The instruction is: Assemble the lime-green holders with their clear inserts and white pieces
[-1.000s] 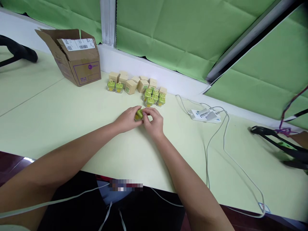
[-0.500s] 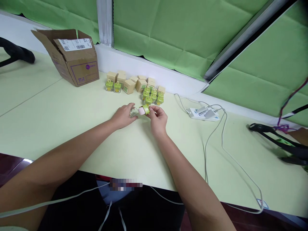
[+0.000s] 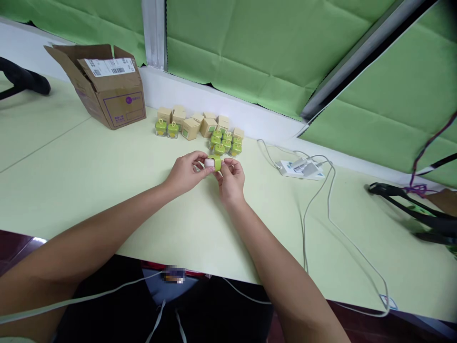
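My right hand pinches a small green lid from its right side. A pale pink block sticks out of the lid's left end. From the left, my left hand curls its fingers round a small clear jar, which they almost wholly hide. Its thumb touches the lower edge of the pink block. Both hands are close together just above the table. Behind them stands a cluster of green-lidded clear jars with loops on top. Two more such jars stand further left.
Several small brown cartons line the back by the wall. An open cardboard box stands at the back left. On the right lie a white power strip and loose cables. Black stands rise at both sides; a person's arm shows far right.
My left hand has moved right and closed in, so its thumb now meets the pink block. The clear jar has become hidden behind the fingers. My right hand has shifted slightly left.
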A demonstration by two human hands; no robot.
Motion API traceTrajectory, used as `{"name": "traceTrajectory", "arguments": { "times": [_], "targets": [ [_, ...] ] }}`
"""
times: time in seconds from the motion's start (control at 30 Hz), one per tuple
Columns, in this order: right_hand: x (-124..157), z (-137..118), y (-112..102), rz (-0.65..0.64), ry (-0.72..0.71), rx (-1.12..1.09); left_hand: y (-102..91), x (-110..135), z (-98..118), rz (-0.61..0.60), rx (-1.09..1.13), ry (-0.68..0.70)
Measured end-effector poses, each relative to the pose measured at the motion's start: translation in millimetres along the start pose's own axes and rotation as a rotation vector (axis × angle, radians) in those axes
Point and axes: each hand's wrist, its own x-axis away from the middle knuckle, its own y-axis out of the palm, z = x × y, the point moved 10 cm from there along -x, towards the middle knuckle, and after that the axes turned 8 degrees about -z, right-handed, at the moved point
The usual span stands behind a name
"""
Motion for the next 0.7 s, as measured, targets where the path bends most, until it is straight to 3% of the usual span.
{"name": "traceTrajectory", "arguments": {
  "times": [0.1,0.23,0.37,0.7],
  "targets": [
    [0,1,10,-0.1,0.051,-0.014,-3.1,0,2,0.044,0.032,0.044],
    [3,-1,22,-0.218,0.122,0.061,-7.2,2,13,0.046,-0.116,0.132],
    [7,-10,31,-0.28,0.06,0.229,-3.3,5,25,-0.013,-0.323,0.236],
    [10,-10,38,-0.335,0.016,0.203,4.5,5,28,-0.102,-0.432,0.282]
  ]
}}
